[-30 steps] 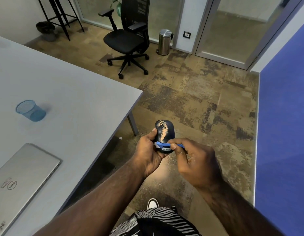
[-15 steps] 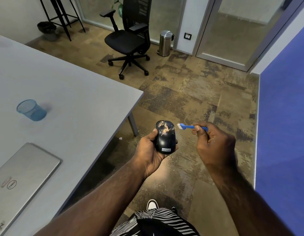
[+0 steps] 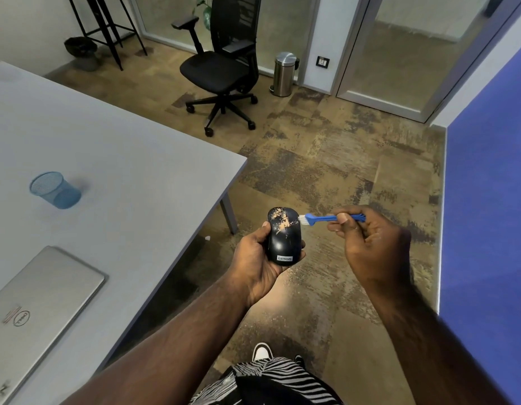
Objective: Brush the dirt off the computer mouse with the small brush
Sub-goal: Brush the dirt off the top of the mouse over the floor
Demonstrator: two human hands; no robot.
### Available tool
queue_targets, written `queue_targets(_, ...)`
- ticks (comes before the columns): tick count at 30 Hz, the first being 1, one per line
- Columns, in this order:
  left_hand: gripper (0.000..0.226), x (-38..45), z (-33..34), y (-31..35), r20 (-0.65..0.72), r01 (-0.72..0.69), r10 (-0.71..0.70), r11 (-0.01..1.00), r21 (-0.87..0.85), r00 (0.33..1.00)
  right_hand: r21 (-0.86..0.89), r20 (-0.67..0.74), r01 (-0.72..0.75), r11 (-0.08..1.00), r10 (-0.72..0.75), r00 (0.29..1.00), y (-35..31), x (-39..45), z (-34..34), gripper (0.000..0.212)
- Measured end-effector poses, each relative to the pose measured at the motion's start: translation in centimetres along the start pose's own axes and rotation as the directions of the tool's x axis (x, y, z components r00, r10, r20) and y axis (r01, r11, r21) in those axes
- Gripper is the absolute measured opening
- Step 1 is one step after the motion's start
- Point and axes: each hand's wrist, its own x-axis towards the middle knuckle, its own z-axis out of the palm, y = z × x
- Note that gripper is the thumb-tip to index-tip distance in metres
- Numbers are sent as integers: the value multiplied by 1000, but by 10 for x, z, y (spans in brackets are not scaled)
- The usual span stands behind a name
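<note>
Brush (image 3: 330,218) swings in, bristles now at the mouse (image 3: 283,235) edge, pinched in the right hand (image 3: 370,244); left hand (image 3: 260,260) cups the mouse over the floor beside the table corner. Dirt remains; sweeping starts.

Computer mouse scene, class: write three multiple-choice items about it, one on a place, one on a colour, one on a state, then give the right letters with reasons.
1. Where is the computer mouse?
A. on the table
B. in the left hand
C. on the floor

2. What colour is the handle of the small brush?
A. blue
B. red
C. green

3. What state is the laptop in?
A. open
B. closed
C. standing on edge

Answers:
1 B: the left hand grips the mouse above the floor, beside the table.
2 A: the handle pinched by the right hand is blue, with white bristles at the mouse's edge.
3 B: its lid lies flat, logo up.
</note>
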Motion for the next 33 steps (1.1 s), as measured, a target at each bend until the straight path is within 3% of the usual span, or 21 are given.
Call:
queue_targets(3,47,0,0,1,-2,-6,6,1000,-7,1000,24,56,39,999,-40,998,-1,-3,1,15)
queue_targets(9,45,2,-2,1,5,-1,1,1000,10,1000,-9,11,-17,1000,17,1000,5,3,3,17)
queue_targets(14,45,2,-2,0,7,0,0,1000,11,1000,10,127,93,996,-93,987,1,0,0,14)
queue_targets(20,47,4,-3,0,10,-7,7,1000,13,1000,47,71,44,998,-47,996,3,5,2,14)
queue_targets(27,46,5,-5,-1,11,-17,17,1000,12,1000,56,104,121,991,-127,987,-2,6,-5,12)
queue_targets(33,43,3,-1,0,-8,-4,4,1000,-1,1000,118,269,233,965,-257,928,-6,3,-12,12)
